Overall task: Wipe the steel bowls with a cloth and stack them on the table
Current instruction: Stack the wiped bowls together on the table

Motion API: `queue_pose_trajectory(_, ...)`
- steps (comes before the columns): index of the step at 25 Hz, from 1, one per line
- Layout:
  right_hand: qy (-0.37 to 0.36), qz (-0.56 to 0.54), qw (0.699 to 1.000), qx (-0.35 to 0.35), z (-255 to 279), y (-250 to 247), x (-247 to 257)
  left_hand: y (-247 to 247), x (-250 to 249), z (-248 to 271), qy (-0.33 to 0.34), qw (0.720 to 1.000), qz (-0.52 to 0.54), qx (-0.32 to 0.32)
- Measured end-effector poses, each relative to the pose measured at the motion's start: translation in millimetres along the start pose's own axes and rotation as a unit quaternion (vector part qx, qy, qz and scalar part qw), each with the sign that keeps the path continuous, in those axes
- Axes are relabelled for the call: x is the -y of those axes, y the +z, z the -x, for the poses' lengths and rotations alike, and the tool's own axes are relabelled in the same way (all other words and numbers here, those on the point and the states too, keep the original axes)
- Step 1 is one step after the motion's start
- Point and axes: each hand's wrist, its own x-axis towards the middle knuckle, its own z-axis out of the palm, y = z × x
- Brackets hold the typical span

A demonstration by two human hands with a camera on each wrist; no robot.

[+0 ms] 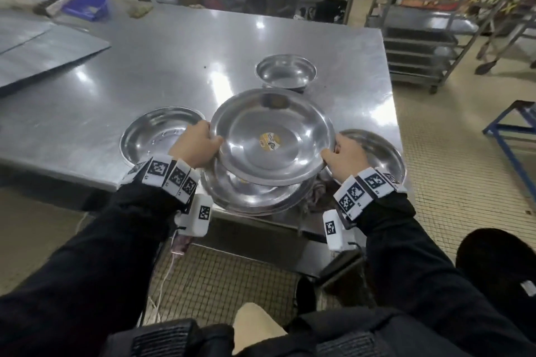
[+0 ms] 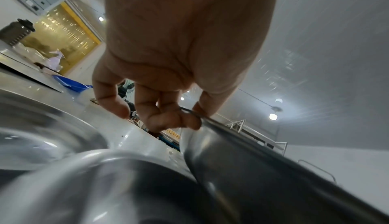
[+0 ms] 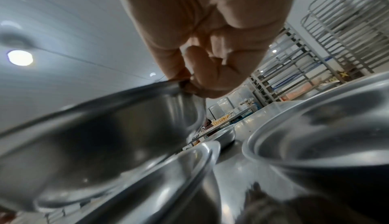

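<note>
A wide steel bowl [image 1: 272,136] with a yellow sticker inside is held just above a stack of steel bowls [image 1: 249,197] at the table's near edge. My left hand [image 1: 200,143] grips its left rim, and my right hand [image 1: 338,158] grips its right rim. In the left wrist view my left hand [image 2: 189,116] pinches the rim of the held bowl [image 2: 263,169]. In the right wrist view my right hand [image 3: 187,84] pinches the rim of the same bowl [image 3: 94,141] over the stack [image 3: 168,186]. A crumpled cloth [image 1: 317,193] lies right of the stack, mostly hidden.
On the steel table [image 1: 174,61] stand a bowl at the left [image 1: 156,136], a bowl at the right [image 1: 377,153] and a small deep bowl [image 1: 285,71] farther back. A blue dustpan [image 1: 87,6] lies far left. Wire racks [image 1: 435,23] stand right of the table.
</note>
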Motion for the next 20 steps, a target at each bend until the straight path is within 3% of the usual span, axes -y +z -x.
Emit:
queue_pose_trajectory(6,-0.019,0.159,0.987,-0.027,29.7,47.3,-4.6,12.7,53.2,38.5,0.024,0.996,-0.078,0.018)
queue_pose_trajectory(10,-0.039,0.23,0.972,-0.035,33.1,57.0,-6.3,22.2,65.5,37.4,0.027,0.996,-0.086,-0.009)
queue_pose_trajectory(17,-0.035,0.193,0.98,-0.045,34.9,55.6,-11.9,25.5,69.6,35.7,-0.004,0.992,-0.122,-0.031)
queue_pose_trajectory(20,-0.007,0.1,0.993,-0.066,24.6,42.3,-1.6,17.1,59.2,20.4,0.0,0.992,-0.122,-0.017)
